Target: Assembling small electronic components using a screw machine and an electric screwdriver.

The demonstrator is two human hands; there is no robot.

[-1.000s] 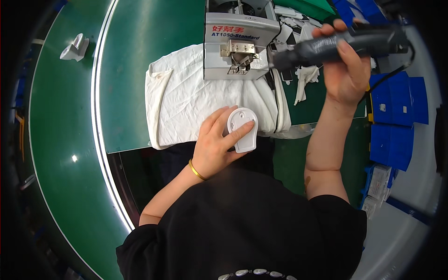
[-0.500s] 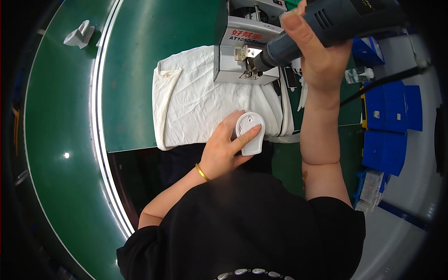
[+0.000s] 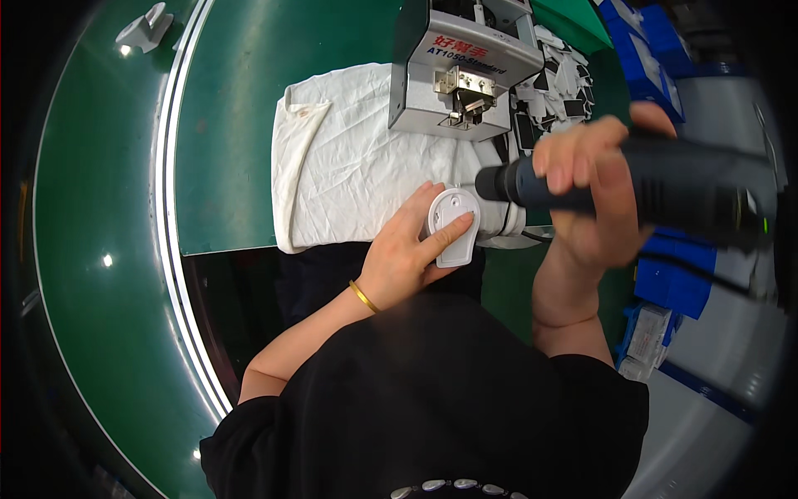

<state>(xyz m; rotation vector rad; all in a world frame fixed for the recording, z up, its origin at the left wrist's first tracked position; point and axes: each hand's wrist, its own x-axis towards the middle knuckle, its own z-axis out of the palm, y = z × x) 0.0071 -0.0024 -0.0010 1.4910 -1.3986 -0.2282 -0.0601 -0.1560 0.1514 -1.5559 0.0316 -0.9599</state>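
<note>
My left hand [image 3: 405, 252] holds a small white plastic housing [image 3: 452, 243] at the near edge of the white cloth, thumb pressed on its flat face. Screw holes show near the housing's rounded end. In my right hand [image 3: 600, 179] is a dark electric screwdriver [image 3: 692, 185], lying nearly level and blurred by motion. Its nose points left and reaches close to the housing's rounded end; whether it touches cannot be seen. Ahead stands a grey screw feeder [image 3: 461, 62] with a metal pick-up bracket [image 3: 470, 98] on its front.
Folded white cloth [image 3: 349, 162] covers part of the green table [image 3: 237, 133]. Several white and black pieces [image 3: 561, 83] are heaped right of the feeder. Blue bins [image 3: 677, 270] line the right side. A white part [image 3: 145, 29] lies on the green surface at far left.
My right hand has brought the screwdriver away from the feeder's bracket, back and down toward the housing, turning it nearly level. My left hand keeps its hold, shifted slightly. The view has moved a little.
</note>
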